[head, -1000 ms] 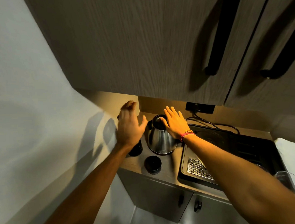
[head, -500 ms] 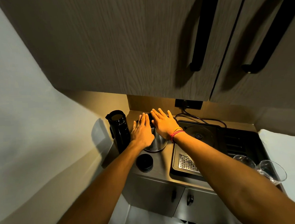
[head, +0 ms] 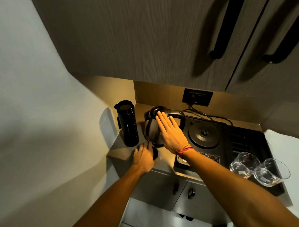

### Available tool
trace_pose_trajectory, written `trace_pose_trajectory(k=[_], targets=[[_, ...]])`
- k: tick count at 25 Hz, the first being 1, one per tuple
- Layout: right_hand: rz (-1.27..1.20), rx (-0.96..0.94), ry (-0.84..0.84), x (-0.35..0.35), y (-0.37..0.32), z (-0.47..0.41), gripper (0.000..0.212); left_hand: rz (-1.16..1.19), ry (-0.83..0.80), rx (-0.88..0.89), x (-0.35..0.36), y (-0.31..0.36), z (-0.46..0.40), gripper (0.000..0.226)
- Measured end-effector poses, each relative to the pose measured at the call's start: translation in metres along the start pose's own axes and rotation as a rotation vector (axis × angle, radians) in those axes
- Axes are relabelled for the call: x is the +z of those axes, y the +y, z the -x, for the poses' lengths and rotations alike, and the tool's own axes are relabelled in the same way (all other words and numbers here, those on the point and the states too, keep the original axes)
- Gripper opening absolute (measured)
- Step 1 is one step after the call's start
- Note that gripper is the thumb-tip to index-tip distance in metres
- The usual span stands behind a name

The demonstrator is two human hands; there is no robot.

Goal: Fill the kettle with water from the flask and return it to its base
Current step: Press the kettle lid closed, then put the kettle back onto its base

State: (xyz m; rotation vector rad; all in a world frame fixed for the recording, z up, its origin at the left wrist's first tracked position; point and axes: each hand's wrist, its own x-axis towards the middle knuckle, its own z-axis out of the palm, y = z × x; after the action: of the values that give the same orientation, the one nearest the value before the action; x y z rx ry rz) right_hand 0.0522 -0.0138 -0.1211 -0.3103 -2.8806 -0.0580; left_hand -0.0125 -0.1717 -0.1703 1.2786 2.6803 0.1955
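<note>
Dropping back from the kettle [head: 153,130], the left hand [head: 144,159] is now curling over the flask cap [head: 154,151]; the right hand [head: 170,131], fingers spread flat, is resting on the kettle, its handle pointing right toward the empty base [head: 203,134] just beside.

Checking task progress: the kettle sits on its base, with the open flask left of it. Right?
Not quite. The head view shows the kettle on the counter, left of its empty base. The open flask is indeed left of the kettle.
</note>
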Motion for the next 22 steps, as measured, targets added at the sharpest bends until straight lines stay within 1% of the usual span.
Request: trace_pose_trajectory(k=[1, 2, 4, 6, 9, 10, 11, 12, 13, 15, 17, 19, 22], targets=[[0.0, -0.056, -0.009, 0.001, -0.003, 0.003, 0.072, -0.042, -0.058, -0.002, 0.005, 0.0, 0.003, 0.073], [-0.016, -0.097, -0.009, 0.0, -0.008, 0.004, 0.07, -0.085, -0.06, 0.001, 0.006, 0.0, 0.005, 0.072], [-0.078, -0.093, 0.015, -0.006, -0.013, 0.001, 0.063, -0.081, 0.029, 0.02, -0.008, -0.002, 0.009, 0.071], [-0.133, -0.047, 0.054, -0.02, -0.011, -0.011, 0.06, 0.013, 0.22, 0.076, -0.042, -0.007, 0.008, 0.071], [-0.214, 0.029, 0.088, -0.042, -0.01, -0.036, 0.061, 0.016, 0.609, 0.201, -0.11, -0.022, -0.002, 0.073], [-0.249, 0.043, 0.083, -0.047, -0.016, -0.046, 0.062, -0.01, 0.704, 0.204, -0.134, -0.028, -0.008, 0.073], [-0.28, 0.04, 0.071, -0.05, -0.023, -0.055, 0.064, -0.038, 0.747, 0.18, -0.156, -0.034, -0.014, 0.074], [-0.305, 0.025, 0.047, -0.052, -0.032, -0.062, 0.066, -0.069, 0.733, 0.133, -0.176, -0.039, -0.019, 0.075], [-0.325, 0.003, 0.017, -0.054, -0.043, -0.068, 0.068, -0.106, 0.662, 0.071, -0.192, -0.045, -0.024, 0.076], [-0.363, -0.013, -0.016, -0.052, -0.064, -0.073, 0.07, -0.169, 0.459, -0.016, -0.207, -0.057, -0.031, 0.077], [-0.413, 0.012, -0.015, -0.05, -0.073, -0.075, 0.069, -0.165, 0.321, -0.019, -0.206, -0.065, -0.036, 0.078], [-0.408, 0.014, -0.019, -0.048, -0.074, -0.074, 0.069, -0.16, 0.26, 0.003, -0.206, -0.069, -0.041, 0.08], [-0.342, -0.012, -0.041, -0.049, -0.065, -0.073, 0.07, -0.221, 0.164, 0.016, -0.215, -0.066, -0.053, 0.082]])
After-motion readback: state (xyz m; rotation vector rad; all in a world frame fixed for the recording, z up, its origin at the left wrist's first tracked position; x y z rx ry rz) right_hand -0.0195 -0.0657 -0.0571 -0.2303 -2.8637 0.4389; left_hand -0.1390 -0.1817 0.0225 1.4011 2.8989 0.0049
